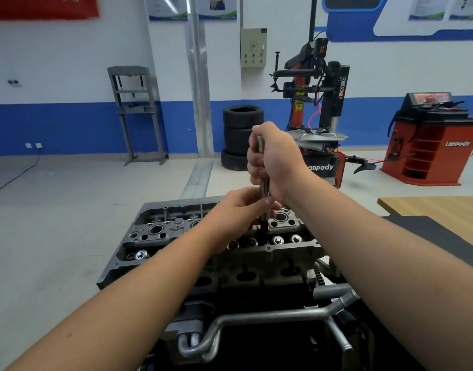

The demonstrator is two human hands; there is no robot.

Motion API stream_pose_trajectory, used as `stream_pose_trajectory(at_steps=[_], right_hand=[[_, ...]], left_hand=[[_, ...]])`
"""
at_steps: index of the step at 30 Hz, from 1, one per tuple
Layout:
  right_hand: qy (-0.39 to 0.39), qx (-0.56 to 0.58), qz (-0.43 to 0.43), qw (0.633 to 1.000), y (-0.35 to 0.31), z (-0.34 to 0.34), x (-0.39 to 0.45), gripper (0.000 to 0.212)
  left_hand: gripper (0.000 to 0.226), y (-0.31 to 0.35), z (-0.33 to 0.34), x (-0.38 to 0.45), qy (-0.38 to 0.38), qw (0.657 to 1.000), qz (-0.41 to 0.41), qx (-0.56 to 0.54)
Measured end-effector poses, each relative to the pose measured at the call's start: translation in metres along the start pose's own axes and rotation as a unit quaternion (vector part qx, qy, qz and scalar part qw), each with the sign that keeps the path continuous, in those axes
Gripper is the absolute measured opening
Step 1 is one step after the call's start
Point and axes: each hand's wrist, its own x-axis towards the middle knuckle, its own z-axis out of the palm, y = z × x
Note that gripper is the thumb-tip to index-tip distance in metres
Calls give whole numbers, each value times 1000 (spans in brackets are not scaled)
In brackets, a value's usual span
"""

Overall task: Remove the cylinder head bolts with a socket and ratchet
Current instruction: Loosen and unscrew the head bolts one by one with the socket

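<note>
Gripping the upper end of the ratchet (262, 167), the right hand (273, 159) is curled fully round the metal handle, fingers wrapped tight and the thumb hidden on the far side. Below it, the left hand (239, 210) pinches the shaft between thumb and fingertips, steadying it just above the dark socket (263, 231). The tool stands nearly upright, and the socket drops into a recess near the middle of the cylinder head (160, 231); the bolt itself is hidden down in the hole, so I cannot tell whether the socket is fully seated on it.

That is the main risk: if the socket sits only partway on the bolt head, or the long shaft leans when force is applied, it could slip and round the bolt, or skid across the machined surfaces and the shiny valve tappets (286, 239) alongside. A sudden release could also jerk the lower hand's fingers against the casting.

Further out, metal coolant pipes (256, 317) run below the engine, with stacked tyres (242, 137) and a tyre changer (318, 103) against the wall.
</note>
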Motion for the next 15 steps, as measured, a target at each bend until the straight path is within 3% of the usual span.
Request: stream_pose_trajectory(at_steps=[8,15], right_hand=[[-35,1,19,999,0,-2,9,33],[-56,12,31,998,-2,-4,10,38]], left_hand=[[17,-9,10,0,84,996,22,-18],[15,-8,17,1,112,993,18,-40]])
